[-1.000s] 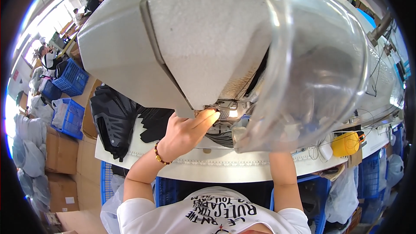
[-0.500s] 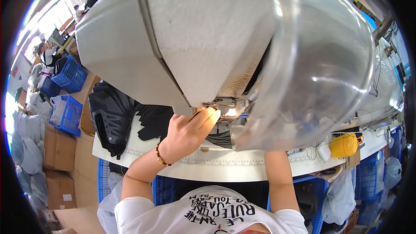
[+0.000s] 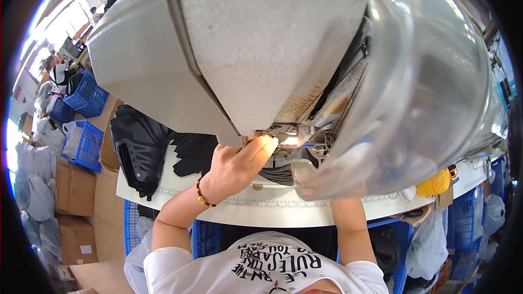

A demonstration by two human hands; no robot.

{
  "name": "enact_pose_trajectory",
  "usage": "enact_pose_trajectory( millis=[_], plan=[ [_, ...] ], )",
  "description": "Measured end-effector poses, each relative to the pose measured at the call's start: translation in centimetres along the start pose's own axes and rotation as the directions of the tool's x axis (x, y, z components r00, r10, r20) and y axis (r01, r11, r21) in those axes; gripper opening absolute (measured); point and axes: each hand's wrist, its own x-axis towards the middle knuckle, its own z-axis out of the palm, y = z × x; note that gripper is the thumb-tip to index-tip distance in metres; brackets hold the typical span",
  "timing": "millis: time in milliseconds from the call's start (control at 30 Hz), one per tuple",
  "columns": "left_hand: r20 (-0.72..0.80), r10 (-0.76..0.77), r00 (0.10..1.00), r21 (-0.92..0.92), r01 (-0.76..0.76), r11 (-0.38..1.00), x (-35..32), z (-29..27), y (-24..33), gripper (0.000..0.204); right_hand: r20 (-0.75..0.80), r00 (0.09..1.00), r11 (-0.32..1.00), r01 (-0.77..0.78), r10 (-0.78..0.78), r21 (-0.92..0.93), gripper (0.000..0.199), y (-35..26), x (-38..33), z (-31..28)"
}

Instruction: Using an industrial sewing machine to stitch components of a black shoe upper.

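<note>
A large grey sewing machine head (image 3: 272,43) fills the upper middle. My left hand (image 3: 238,162), with a beaded bracelet at its wrist, reaches up beneath it. Its fingers are pinched together beside the lit needle area; what they hold, if anything, is hidden. A curved clear plastic cover (image 3: 419,103) hangs at the right of the head, close to the camera. Behind its lower edge my right hand (image 3: 340,184) shows only as a blur through the plastic, so its fingers cannot be read. Dark pleated material (image 3: 277,175) lies below the needle area.
Black moulded pieces (image 3: 140,149) lie on the white table (image 3: 272,209) at left, beside black jagged-edged material (image 3: 194,155). A yellow object (image 3: 434,183) sits at right. Blue crates (image 3: 87,93), cardboard boxes (image 3: 79,190) and plastic bags surround the table. A person (image 3: 57,68) sits far left.
The clear cover has shifted to the right and slightly down, baring more of the dark gap and metal parts beside the head. My left hand stays in place.
</note>
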Motion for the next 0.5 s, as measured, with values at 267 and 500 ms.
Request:
enact_pose_trajectory(
  millis=[267, 500],
  plan=[
    [-0.043, 0.007, 0.999, 0.021, -0.006, 1.000, 0.2, 0.4, 0.2, 0.031, -0.007, 0.999, 0.948, 0.042, -0.046, -0.316, 0.023, -2.0, 1.4, 0.1],
    [-0.394, -0.174, 0.902, -0.255, 0.074, 0.964, -6.8, 2.7, -0.7, 0.017, -0.011, 0.995, 0.828, 0.079, -0.102, -0.555, 0.029, -4.5, 1.3, 1.5]
  ],
)
